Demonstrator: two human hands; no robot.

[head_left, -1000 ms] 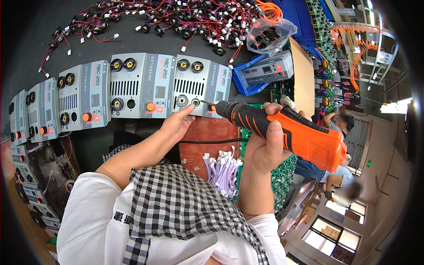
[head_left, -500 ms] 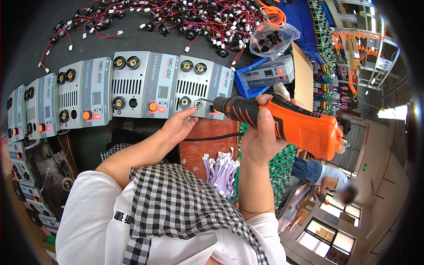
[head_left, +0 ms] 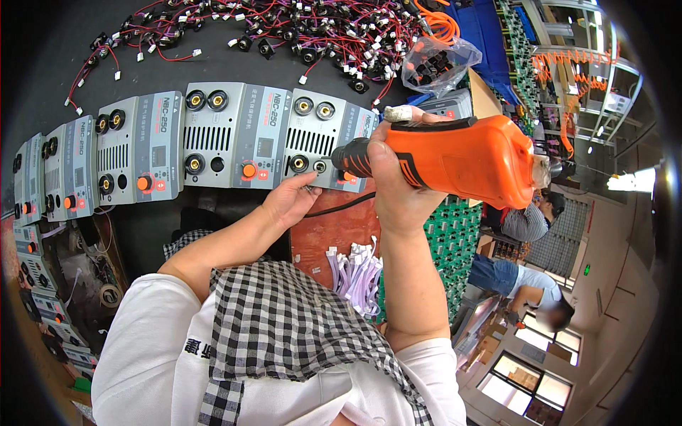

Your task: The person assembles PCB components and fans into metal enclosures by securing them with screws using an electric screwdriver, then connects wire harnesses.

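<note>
My right hand (head_left: 398, 188) is wrapped round an orange and black cordless screwdriver (head_left: 469, 160). The tool points left, its tip at or just beside a small round socket (head_left: 320, 166) in the rightmost grey front panel (head_left: 312, 133); exact contact cannot be made out. At that panel's lower edge, my left hand (head_left: 290, 200) has thumb and fingers pinched together right below the socket. Whatever small piece lies between them is mostly hidden. Black round sockets with brass centres, vent slots and an orange knob, partly covered by the tool, also sit on this panel.
More grey panels (head_left: 213, 135) stand in a row to the left. Heaped wired connectors (head_left: 334, 35) lie at the back, beside a clear plastic bag (head_left: 437, 64). White-purple cables (head_left: 355, 277) and green circuit boards (head_left: 451, 245) are near my right forearm. Other people (head_left: 526, 284) work at far right.
My right hand has brought the screwdriver left, bringing its front end up to the small socket. My left hand stays pinched at the panel edge. Another person in stripes shows at far right.
</note>
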